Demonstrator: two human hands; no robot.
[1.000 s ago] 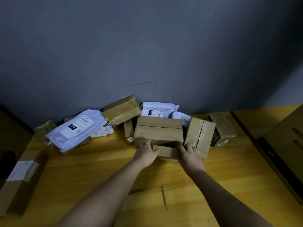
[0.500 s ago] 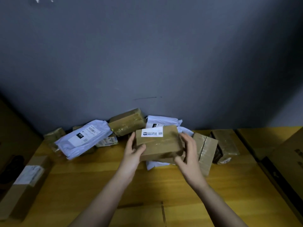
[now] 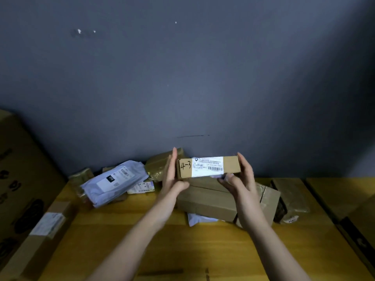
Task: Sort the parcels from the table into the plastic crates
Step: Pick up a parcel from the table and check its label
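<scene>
I hold a small flat cardboard box (image 3: 231, 166) up off the table, its face turned toward me. It carries a white barcode label and the handwritten mark "4-3". My left hand (image 3: 172, 179) grips its left end, fingers up the side and thumb beneath. My right hand (image 3: 243, 179) grips the right end the same way. Below lies the pile of parcels: a larger cardboard box (image 3: 205, 201), a white poly mailer (image 3: 115, 181) and a tape-wrapped brown parcel (image 3: 156, 167). No plastic crate is in view.
The yellow wooden table (image 3: 203, 250) stands against a grey wall. A taped box (image 3: 267, 199) and a brown wrapped parcel (image 3: 290, 195) lie at the right. A long labelled box (image 3: 40, 230) sits at the left edge. Big cartons flank the table, left (image 3: 20, 169) and right (image 3: 361, 220).
Both hands took the small box from the front of the pile, lifted it and turned it so its labelled face shows. The view tilted upward.
</scene>
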